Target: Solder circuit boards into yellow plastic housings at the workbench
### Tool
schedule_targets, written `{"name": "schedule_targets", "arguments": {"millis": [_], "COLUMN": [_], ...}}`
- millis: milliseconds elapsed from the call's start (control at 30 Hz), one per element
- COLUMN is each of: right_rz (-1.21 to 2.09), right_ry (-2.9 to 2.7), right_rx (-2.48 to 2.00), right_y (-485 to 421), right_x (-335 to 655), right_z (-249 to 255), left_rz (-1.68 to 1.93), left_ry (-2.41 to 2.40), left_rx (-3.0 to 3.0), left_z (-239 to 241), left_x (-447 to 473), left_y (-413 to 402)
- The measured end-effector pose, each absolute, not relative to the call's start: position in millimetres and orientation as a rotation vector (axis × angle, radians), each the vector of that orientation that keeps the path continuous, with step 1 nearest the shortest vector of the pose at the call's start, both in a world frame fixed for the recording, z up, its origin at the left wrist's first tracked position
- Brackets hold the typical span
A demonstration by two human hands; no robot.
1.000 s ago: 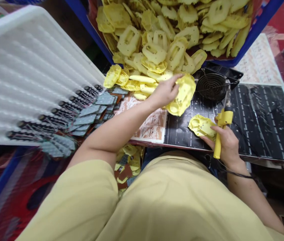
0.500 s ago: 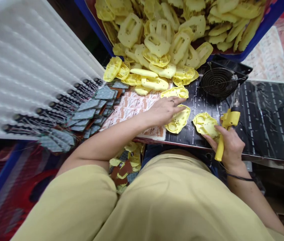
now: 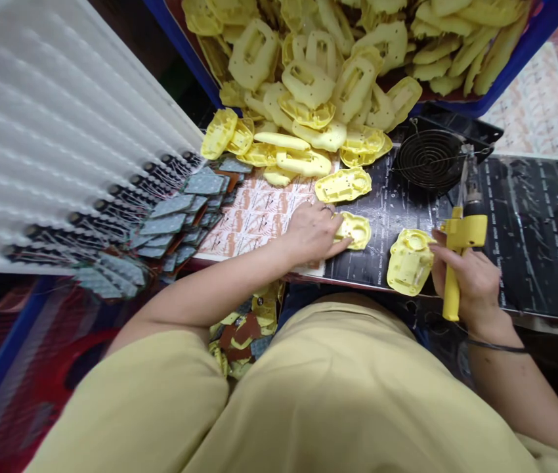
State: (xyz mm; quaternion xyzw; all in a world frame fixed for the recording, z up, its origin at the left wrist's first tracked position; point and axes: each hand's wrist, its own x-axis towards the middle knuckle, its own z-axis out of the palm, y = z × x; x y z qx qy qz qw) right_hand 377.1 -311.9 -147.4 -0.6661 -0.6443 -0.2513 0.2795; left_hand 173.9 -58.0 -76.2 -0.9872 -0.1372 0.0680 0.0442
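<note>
My left hand (image 3: pixel 312 231) lies at the left end of a yellow plastic shell (image 3: pixel 356 230), thumb and fingers closed around that end. Behind it, a second shell (image 3: pixel 343 184) rests on the table with its hollow side up. A yellow soldering gun (image 3: pixel 465 231) is gripped in my right hand (image 3: pixel 473 279), its metal tip pointing away from me. Beside those fingers, at the table's front edge, is another yellow shell (image 3: pixel 409 261), hollow side up; the fingertips touch its right side. Whether they also grip it, I cannot tell.
A blue crate (image 3: pixel 498 98) heaped with yellow shells stands at the back, some spilling onto the table. In front of it sits a black fan (image 3: pixel 429 157). Grey-green circuit boards (image 3: pixel 165 223) with wires hang along a white ridged panel (image 3: pixel 77 125) at left.
My left hand has drawn back left and closed on the near shell. My right hand has moved right with the soldering gun, and the shell beside it has turned and shifted toward me.
</note>
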Motion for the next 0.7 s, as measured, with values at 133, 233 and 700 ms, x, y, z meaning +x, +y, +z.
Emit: {"name": "schedule_targets", "arguments": {"millis": [133,233,700], "right_rz": [-0.425,-0.348,-0.597], "right_ry": [-1.878,-1.937,-2.051], "right_rx": [-1.719,-1.689,-1.392], "right_y": [-305,-305,-265], "right_x": [388,384,345], "right_z": [-142,-137,-132], "left_rz": [0.192,0.099,0.082], "left_ry": [-0.696,-0.682,-0.305], "left_rx": [-3.083,-3.161,-3.231], "left_z": [-80,-80,-107], "left_x": [201,203,202], "left_y": [-59,-48,-20]}}
